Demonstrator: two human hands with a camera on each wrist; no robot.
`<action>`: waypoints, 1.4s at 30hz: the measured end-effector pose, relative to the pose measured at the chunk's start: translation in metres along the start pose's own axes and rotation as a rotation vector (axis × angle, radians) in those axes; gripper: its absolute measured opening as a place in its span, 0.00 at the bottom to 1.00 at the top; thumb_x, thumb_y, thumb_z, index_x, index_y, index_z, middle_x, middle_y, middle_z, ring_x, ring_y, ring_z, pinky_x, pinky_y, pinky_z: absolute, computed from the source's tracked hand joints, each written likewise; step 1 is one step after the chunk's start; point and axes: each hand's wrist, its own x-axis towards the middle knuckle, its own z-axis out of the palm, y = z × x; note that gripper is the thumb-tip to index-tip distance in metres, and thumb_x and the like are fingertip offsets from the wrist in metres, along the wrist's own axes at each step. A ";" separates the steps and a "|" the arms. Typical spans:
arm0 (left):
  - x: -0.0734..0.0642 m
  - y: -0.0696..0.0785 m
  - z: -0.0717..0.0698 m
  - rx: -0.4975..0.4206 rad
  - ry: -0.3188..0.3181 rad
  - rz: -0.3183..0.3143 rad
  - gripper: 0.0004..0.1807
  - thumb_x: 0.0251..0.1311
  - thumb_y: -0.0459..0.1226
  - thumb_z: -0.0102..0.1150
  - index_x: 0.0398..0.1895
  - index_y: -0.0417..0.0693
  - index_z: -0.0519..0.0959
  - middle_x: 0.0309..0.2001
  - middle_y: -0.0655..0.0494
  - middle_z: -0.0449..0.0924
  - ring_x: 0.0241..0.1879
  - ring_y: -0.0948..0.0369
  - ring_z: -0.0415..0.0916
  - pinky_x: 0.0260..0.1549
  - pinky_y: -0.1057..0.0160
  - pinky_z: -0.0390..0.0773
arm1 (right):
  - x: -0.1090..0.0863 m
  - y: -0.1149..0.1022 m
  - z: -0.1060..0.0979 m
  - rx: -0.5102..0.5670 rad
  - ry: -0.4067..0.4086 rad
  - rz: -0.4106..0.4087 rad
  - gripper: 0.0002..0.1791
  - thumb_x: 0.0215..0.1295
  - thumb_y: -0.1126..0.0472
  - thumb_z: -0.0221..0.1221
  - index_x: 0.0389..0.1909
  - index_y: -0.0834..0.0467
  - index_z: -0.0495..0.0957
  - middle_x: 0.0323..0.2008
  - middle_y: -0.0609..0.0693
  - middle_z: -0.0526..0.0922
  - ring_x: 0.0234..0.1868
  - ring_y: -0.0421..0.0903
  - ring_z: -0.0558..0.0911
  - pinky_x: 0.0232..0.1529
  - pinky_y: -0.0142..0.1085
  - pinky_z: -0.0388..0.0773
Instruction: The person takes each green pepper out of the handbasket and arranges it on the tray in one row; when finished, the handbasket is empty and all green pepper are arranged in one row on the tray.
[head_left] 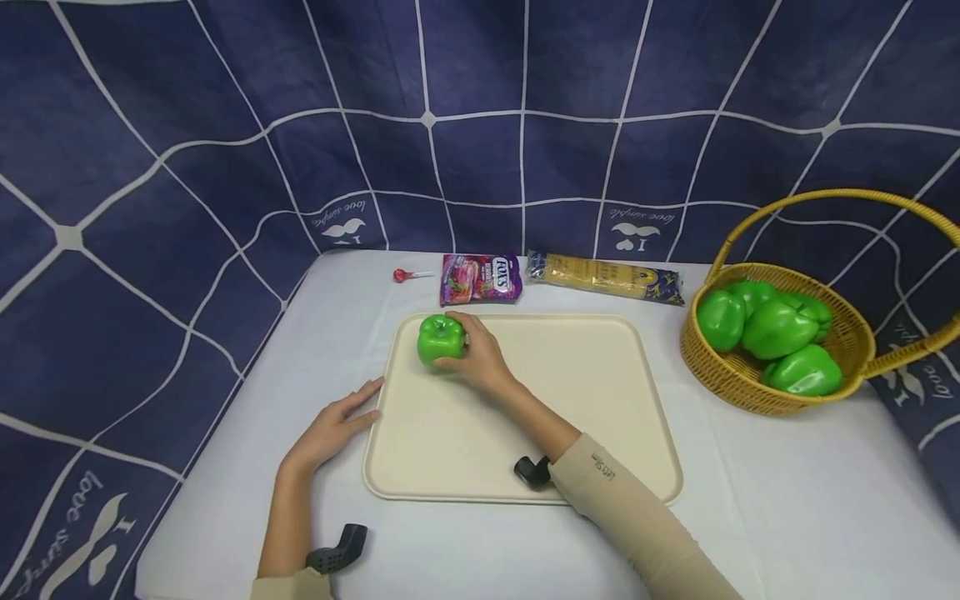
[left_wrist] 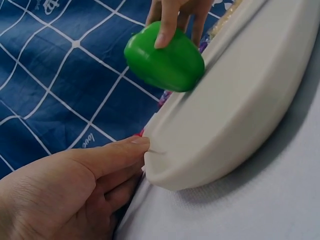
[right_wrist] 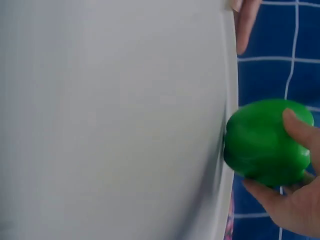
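A green bell pepper (head_left: 440,340) is at the far left corner of the cream tray (head_left: 555,408). My right hand (head_left: 480,357) grips it from the right side, thumb and fingers around it, as the right wrist view also shows with the pepper (right_wrist: 267,142). At the tray's left edge lies my left hand (head_left: 333,429), its fingers fairly straight and touching the rim. In the left wrist view the left thumb and fingers (left_wrist: 107,165) meet the tray corner, and the pepper (left_wrist: 162,57) is beyond it.
A wicker basket (head_left: 701,367) with several green peppers (head_left: 783,325) stands at the right, its tall handle arching up. Behind the tray lie a red lollipop (head_left: 401,275), a purple Fox's candy bag (head_left: 480,279) and a long pasta packet (head_left: 603,277). Dark blue checked cloth (head_left: 480,158) hangs behind.
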 end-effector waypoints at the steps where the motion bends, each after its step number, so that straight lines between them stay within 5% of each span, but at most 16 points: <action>1: 0.000 -0.001 0.000 -0.001 -0.006 0.000 0.31 0.60 0.52 0.54 0.67 0.62 0.63 0.69 0.47 0.53 0.68 0.46 0.47 0.63 0.39 0.45 | 0.001 -0.002 0.004 -0.002 -0.005 0.003 0.45 0.43 0.57 0.73 0.64 0.55 0.62 0.59 0.52 0.69 0.60 0.49 0.68 0.60 0.42 0.67; 20: -0.004 -0.001 -0.002 -0.054 -0.030 0.009 0.31 0.58 0.52 0.57 0.66 0.62 0.64 0.68 0.52 0.56 0.68 0.50 0.48 0.64 0.39 0.47 | 0.016 -0.022 0.052 -0.037 -0.051 -0.061 0.46 0.47 0.56 0.71 0.67 0.54 0.58 0.62 0.53 0.67 0.61 0.48 0.67 0.63 0.40 0.62; 25: -0.006 -0.004 -0.005 -0.097 0.038 0.013 0.33 0.54 0.49 0.63 0.64 0.58 0.68 0.66 0.55 0.62 0.67 0.52 0.53 0.64 0.43 0.52 | 0.018 -0.023 0.055 -0.028 -0.048 -0.051 0.46 0.47 0.57 0.71 0.67 0.54 0.58 0.62 0.53 0.67 0.61 0.48 0.67 0.63 0.40 0.62; 31: -0.012 0.000 -0.011 -0.171 0.192 0.029 0.31 0.52 0.43 0.67 0.62 0.54 0.70 0.64 0.55 0.64 0.63 0.53 0.61 0.59 0.65 0.64 | 0.017 -0.026 0.055 -0.034 -0.072 -0.051 0.50 0.47 0.56 0.71 0.70 0.49 0.53 0.62 0.55 0.65 0.61 0.49 0.67 0.63 0.42 0.62; 36: -0.016 0.014 -0.011 -0.055 0.160 0.098 0.30 0.54 0.45 0.64 0.62 0.54 0.70 0.63 0.52 0.66 0.61 0.50 0.65 0.56 0.62 0.68 | 0.012 -0.029 0.048 -0.073 -0.089 -0.060 0.54 0.47 0.53 0.71 0.71 0.45 0.48 0.64 0.56 0.62 0.63 0.50 0.64 0.64 0.44 0.61; 42: -0.018 0.000 0.003 0.040 0.123 0.104 0.31 0.55 0.49 0.62 0.64 0.58 0.68 0.64 0.52 0.64 0.64 0.50 0.60 0.60 0.50 0.63 | -0.001 -0.038 0.019 -0.119 -0.109 -0.123 0.54 0.48 0.50 0.71 0.71 0.48 0.47 0.65 0.58 0.59 0.65 0.51 0.61 0.63 0.44 0.62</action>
